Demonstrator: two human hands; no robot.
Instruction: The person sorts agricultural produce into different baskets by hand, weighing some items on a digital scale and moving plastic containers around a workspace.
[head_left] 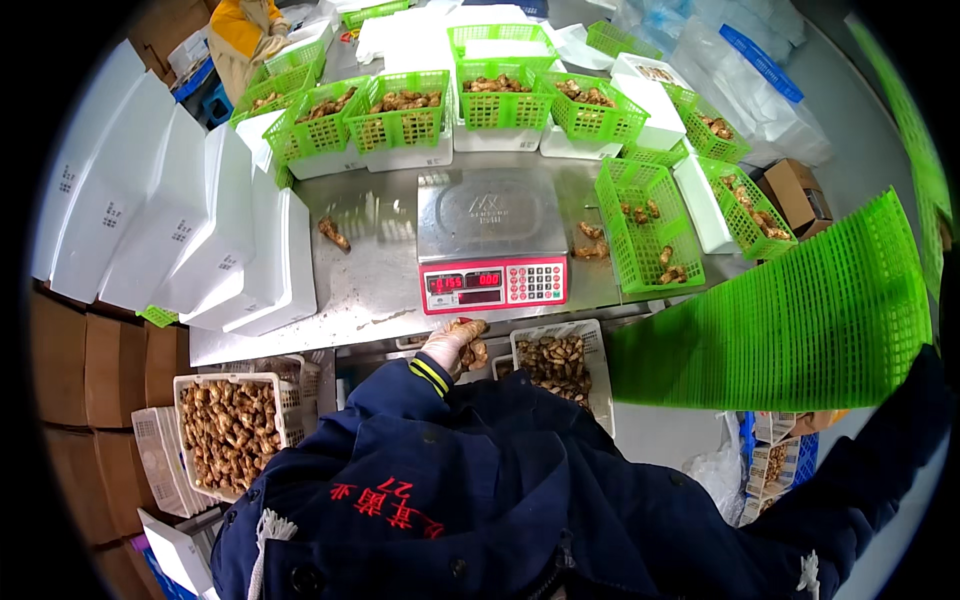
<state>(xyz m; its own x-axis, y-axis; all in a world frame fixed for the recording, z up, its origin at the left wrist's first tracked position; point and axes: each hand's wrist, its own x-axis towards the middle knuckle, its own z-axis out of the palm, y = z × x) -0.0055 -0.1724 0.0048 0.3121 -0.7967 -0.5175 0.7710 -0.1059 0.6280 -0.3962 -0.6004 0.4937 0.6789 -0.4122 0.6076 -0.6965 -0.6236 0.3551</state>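
My left hand, in a pale glove, is closed around a knobbly piece of ginger just below the front edge of a digital scale whose steel pan is bare. A white crate of ginger sits right beside that hand. My right sleeve reaches up to the end of a long stack of nested green baskets held sideways at the right. The stack hides my right hand.
Green baskets of ginger line the back of the steel table on white foam boxes. One basket lies right of the scale. A loose ginger piece lies left. Another crate stands lower left. A person in yellow works far left.
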